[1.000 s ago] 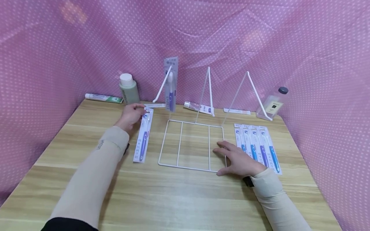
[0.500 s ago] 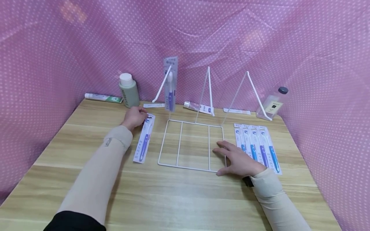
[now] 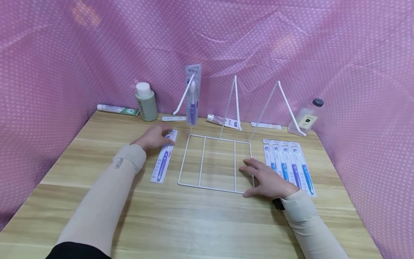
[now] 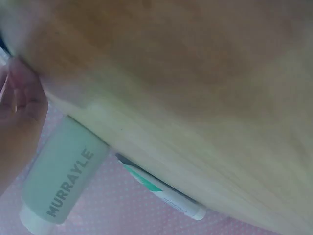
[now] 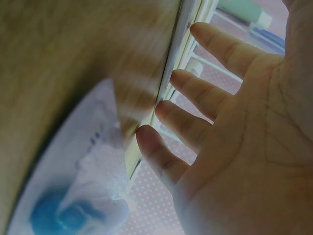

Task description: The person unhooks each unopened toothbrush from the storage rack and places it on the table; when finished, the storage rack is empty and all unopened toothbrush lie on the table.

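In the head view, my left hand (image 3: 154,137) is at the upper end of a packaged purple toothbrush (image 3: 164,162) lying left of the white wire rack (image 3: 216,189). Its thumb and fingers are spread apart across the pack's top; the left wrist view shows only part of this hand at the edge. My right hand (image 3: 266,180) has its fingers spread at the rack's right base bar, the fingertips near the wire in the right wrist view. Another packaged purple toothbrush (image 3: 192,108) hangs on the rack's left arm.
Several packaged toothbrushes (image 3: 295,169) lie overlapping on the right. Behind the rack are a green bottle (image 3: 147,106), a toothpaste tube (image 3: 118,109), a smaller tube (image 3: 231,123) and a clear bottle (image 3: 305,120). Pink dotted cloth (image 3: 213,36) surrounds the table.
My left hand has shifted from the pack's top edge toward me, its thumb now lying across the pack. The pack's top end has swung slightly right and nearer. The right hand stays put.
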`<state>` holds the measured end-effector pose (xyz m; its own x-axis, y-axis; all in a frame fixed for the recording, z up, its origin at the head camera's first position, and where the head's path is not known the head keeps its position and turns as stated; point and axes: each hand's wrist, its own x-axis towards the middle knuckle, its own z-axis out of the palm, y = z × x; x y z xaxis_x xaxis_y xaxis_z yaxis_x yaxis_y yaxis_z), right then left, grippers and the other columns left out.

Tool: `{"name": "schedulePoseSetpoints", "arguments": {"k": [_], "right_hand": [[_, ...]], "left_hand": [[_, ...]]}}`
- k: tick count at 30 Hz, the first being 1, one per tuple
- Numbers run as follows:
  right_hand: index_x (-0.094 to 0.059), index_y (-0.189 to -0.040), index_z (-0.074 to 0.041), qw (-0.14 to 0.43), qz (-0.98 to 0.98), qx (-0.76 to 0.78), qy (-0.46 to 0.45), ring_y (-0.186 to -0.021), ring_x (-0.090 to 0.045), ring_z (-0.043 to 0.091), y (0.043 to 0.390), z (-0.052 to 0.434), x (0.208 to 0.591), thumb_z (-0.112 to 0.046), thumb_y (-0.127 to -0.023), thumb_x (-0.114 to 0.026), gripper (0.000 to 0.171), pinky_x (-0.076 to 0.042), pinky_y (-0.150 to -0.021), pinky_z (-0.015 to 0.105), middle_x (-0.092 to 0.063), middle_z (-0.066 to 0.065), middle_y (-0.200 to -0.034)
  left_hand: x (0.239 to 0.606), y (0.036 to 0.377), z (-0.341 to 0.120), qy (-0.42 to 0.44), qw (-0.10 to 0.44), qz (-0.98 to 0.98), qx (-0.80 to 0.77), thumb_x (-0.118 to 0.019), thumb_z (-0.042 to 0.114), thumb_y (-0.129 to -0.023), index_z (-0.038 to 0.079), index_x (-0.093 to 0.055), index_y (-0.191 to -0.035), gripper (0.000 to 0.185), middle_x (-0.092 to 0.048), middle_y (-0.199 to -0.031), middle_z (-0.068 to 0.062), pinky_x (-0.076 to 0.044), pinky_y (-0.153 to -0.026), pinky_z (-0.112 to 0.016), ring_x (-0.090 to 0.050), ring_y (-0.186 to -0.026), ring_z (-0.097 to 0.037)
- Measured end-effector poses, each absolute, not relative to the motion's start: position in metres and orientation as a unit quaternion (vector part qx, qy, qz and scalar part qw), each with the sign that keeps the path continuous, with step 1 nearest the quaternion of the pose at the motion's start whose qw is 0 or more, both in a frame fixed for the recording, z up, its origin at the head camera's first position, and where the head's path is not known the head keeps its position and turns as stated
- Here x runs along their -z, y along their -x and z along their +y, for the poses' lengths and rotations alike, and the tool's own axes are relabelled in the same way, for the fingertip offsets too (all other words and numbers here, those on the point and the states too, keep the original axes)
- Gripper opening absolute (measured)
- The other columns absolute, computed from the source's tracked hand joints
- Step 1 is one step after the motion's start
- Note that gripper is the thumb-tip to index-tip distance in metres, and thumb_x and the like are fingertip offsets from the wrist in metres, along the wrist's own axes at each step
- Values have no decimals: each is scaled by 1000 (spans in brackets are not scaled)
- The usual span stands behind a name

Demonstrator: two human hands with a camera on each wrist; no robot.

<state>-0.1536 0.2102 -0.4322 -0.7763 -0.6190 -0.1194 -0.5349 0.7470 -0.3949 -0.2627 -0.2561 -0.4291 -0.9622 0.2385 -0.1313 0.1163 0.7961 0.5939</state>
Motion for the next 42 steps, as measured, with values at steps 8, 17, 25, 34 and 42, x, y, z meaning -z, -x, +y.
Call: {"name": "schedulePoseSetpoints", "arguments": {"k": [8, 17, 25, 34, 42], "right_hand": [[-57, -154, -19, 120, 927, 173, 311, -158, -29, 46, 155, 212, 434, -58, -80, -87, 89, -30, -124, 67, -34, 17, -171], [-58, -153, -18, 111, 926, 173, 317, -158, -30, 46, 155, 212, 434, -56, -79, -89, 88, -31, -124, 67, -36, 18, -170], [-58, -153, -19, 113, 927, 169, 315, -158, -30, 45, 156, 213, 436, -59, -79, -88, 89, -31, -124, 67, -36, 17, -170], [-57, -153, -19, 116, 926, 172, 314, -158, -30, 45, 156, 213, 437, -59, -79, -88, 89, -31, -124, 67, -35, 17, -171], [-57, -153, -19, 123, 927, 171, 310, -158, -29, 45, 155, 212, 435, -60, -80, -87, 89, -30, -124, 68, -34, 17, -171]], "left_hand": [[424, 259, -252, -86, 115, 946, -291, -78, 30, -97, 2, -44, -159, 77, -35, -169, -24, -22, -131, -59, -30, -157, -45], [347, 257, -221, -81, -46, 925, -367, -65, 24, -106, 1, -48, -156, 57, -51, -148, -26, -46, -113, -55, -53, -130, -41], [274, 248, -184, -56, -199, 776, -596, -64, 26, -107, 13, -68, -137, 33, -69, -131, -3, -54, -104, -32, -64, -118, -21], [255, 252, -168, -44, -164, 645, -745, -66, 17, -105, 13, -72, -130, 26, -71, -121, -4, -55, -98, -34, -67, -108, -15], [258, 253, -165, -48, -147, 610, -777, -68, 13, -103, 11, -73, -123, 20, -68, -107, -1, -56, -92, -30, -65, -99, -14]]}}
